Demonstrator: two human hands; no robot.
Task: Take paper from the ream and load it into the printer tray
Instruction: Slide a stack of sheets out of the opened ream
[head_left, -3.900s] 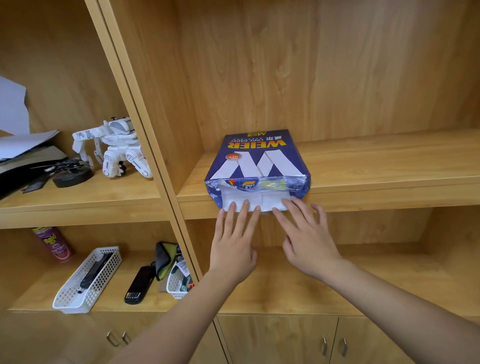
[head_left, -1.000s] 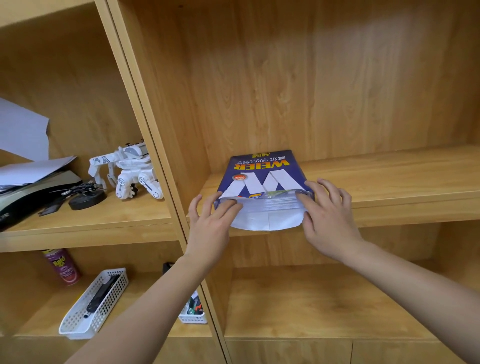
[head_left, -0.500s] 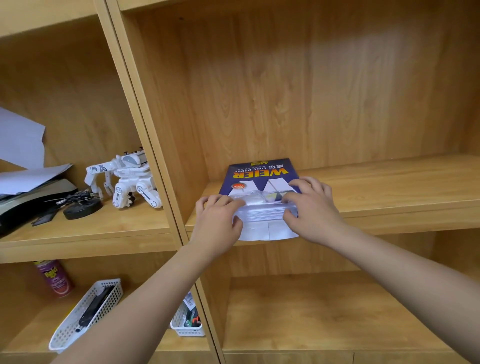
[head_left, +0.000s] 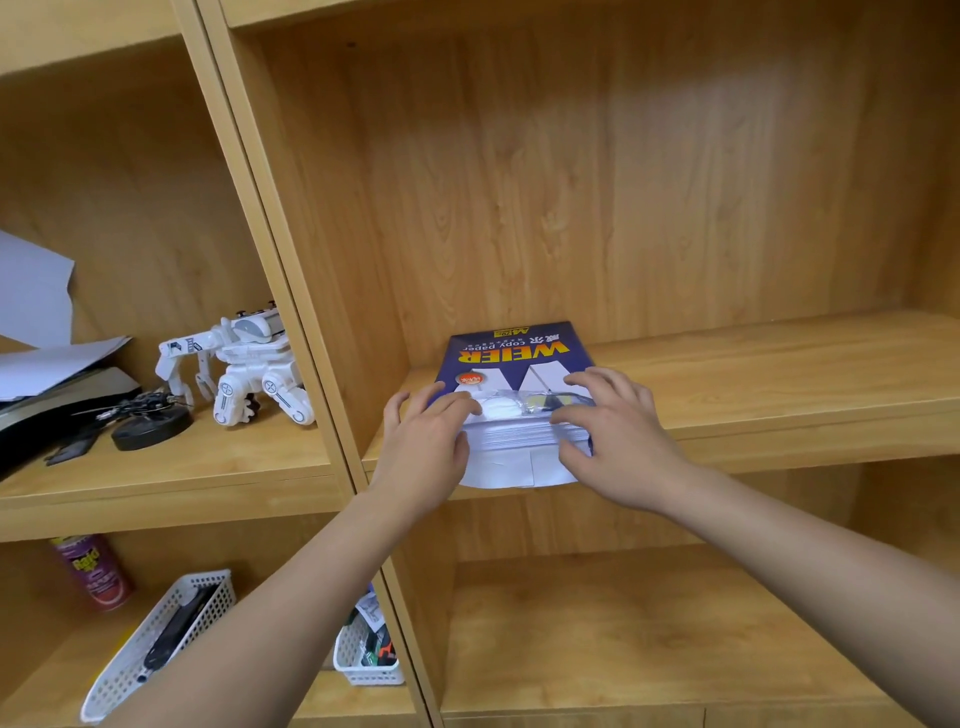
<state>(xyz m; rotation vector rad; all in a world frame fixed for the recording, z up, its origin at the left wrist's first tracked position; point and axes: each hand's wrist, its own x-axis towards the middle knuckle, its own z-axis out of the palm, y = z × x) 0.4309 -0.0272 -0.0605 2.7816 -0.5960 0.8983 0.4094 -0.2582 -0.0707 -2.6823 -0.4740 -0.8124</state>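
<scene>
A blue ream of copy paper (head_left: 511, 353) lies flat on the middle wooden shelf (head_left: 779, 395), its open end facing me. White sheets (head_left: 514, 436) show at that open end, and the white wrapper flap (head_left: 511, 470) hangs over the shelf edge. My left hand (head_left: 423, 452) grips the left corner of the open end, fingers on top. At the right corner my right hand (head_left: 615, 441) has its fingers on the torn wrapper and its thumb against the sheets. No printer tray is identifiable.
A white toy robot (head_left: 244, 364) and a black round object (head_left: 150, 426) stand on the left shelf beside loose sheets (head_left: 47, 358) on a dark device (head_left: 57, 410). Below left are a red spray can (head_left: 93, 571) and two white baskets (head_left: 156, 654). A vertical divider (head_left: 291, 260) separates the bays.
Both hands have moved from the hanging flap up onto the ream's open end and closed in on its corners. The wrapper top is pushed back, baring the sheets' edge. The view tilted up.
</scene>
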